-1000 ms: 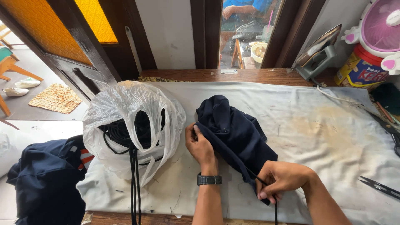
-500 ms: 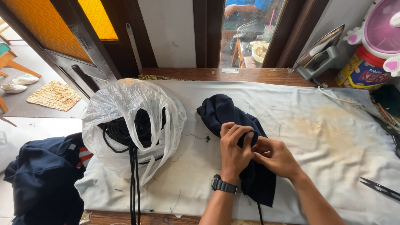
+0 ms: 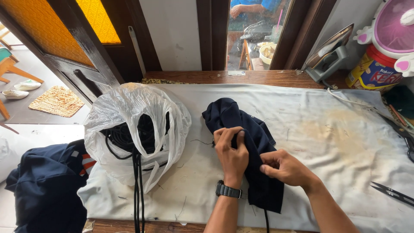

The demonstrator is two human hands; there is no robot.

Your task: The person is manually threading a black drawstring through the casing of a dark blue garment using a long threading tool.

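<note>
I am observing the left hand (image 3: 232, 151) pinching a fold of the dark navy fabric garment (image 3: 250, 146) lying mid-worktop, fingers closed on cloth to steady it. The right hand (image 3: 286, 168) is gripping its near edge. A white plastic bag of black cords (image 3: 133, 129) is sitting left.

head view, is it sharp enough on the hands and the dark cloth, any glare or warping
Head view: the left hand and right hand are sharp, no motion blur; the navy garment is so dark its folds barely show; soft daylight, faint shadows on the white table cover; mild sheen on the plastic bag; wide-angle lens bends the door frame at the edges.
</note>
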